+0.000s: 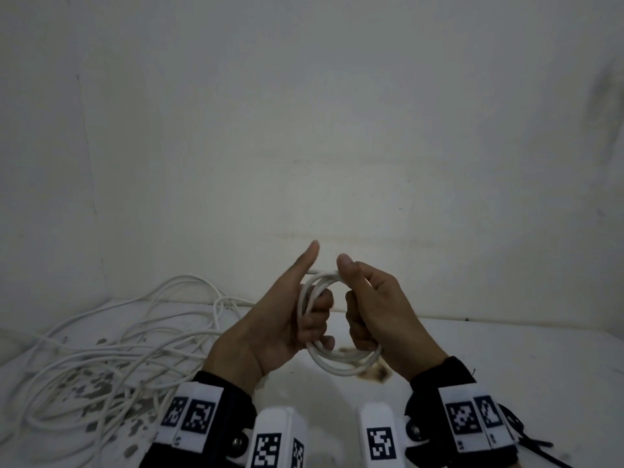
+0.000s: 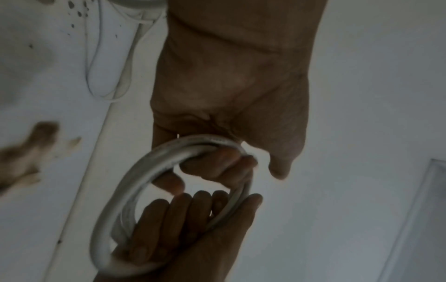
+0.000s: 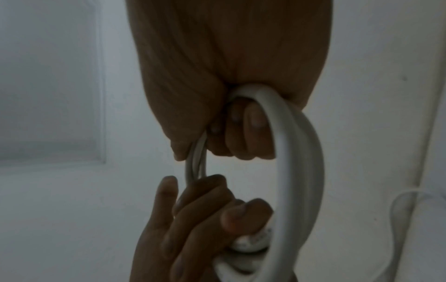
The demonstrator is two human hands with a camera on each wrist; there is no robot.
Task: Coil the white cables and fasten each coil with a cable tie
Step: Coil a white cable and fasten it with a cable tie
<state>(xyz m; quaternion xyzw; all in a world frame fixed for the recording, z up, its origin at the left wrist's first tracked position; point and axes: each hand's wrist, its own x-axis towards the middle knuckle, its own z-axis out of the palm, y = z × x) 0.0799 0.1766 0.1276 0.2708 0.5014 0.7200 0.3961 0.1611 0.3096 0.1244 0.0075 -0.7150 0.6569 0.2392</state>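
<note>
A small coil of white cable (image 1: 341, 363) hangs in the air between both hands, above the table. My left hand (image 1: 314, 298) has its fingers curled through the coil's left side, with the thumb sticking straight up. My right hand (image 1: 353, 288) grips the right side, its thumb laid over the top. In the left wrist view the coil (image 2: 135, 183) runs under my curled left fingers (image 2: 217, 164), with the right hand (image 2: 193, 229) below. In the right wrist view the coil (image 3: 294, 171) loops round my right fingers (image 3: 251, 133). A free cable end pokes out at the top.
A tangle of loose white cables (image 1: 118, 342) lies on the left of the white table (image 1: 506, 366), reaching back to the wall. Dark flecks mark the tabletop at the left and a brown stain (image 1: 374, 373) sits under the coil. Thin black strips (image 1: 537, 445) lie by my right wrist.
</note>
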